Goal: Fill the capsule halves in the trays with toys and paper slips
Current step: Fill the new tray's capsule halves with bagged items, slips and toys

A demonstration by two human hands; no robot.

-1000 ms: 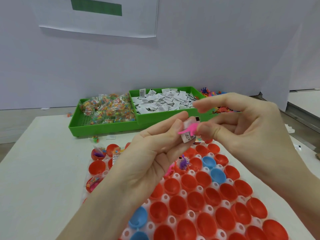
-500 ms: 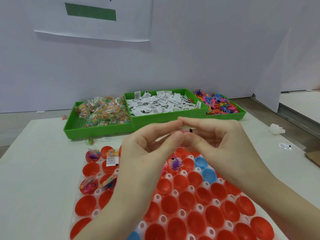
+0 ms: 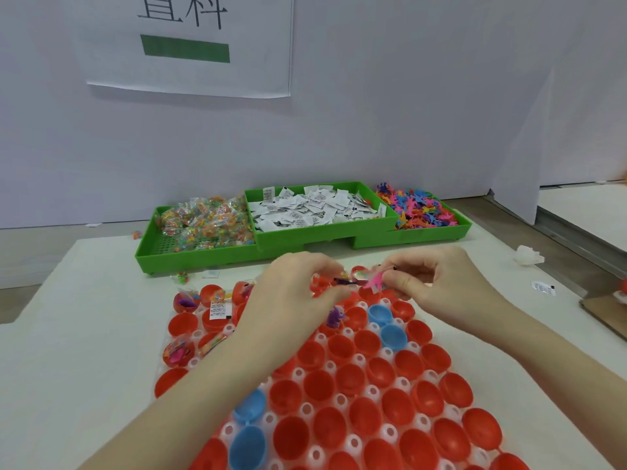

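- The right hand (image 3: 437, 283) pinches a pink toy (image 3: 375, 279) with a paper slip; the left hand (image 3: 302, 290) is curled, pinching something small and dark.
- Below the grip: capsule halves (image 3: 342, 391) in a white tray (image 3: 354, 442), mostly bare, the left ones filled.
- Beyond the grip: green bins (image 3: 203, 256) hold packets, slips, toys.
- Bare table (image 3: 68, 334) lies either side.

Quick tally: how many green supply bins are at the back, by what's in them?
Bin of bagged toy packets: 1
Bin of paper slips: 1
Bin of loose colourful toys: 1
Total: 3
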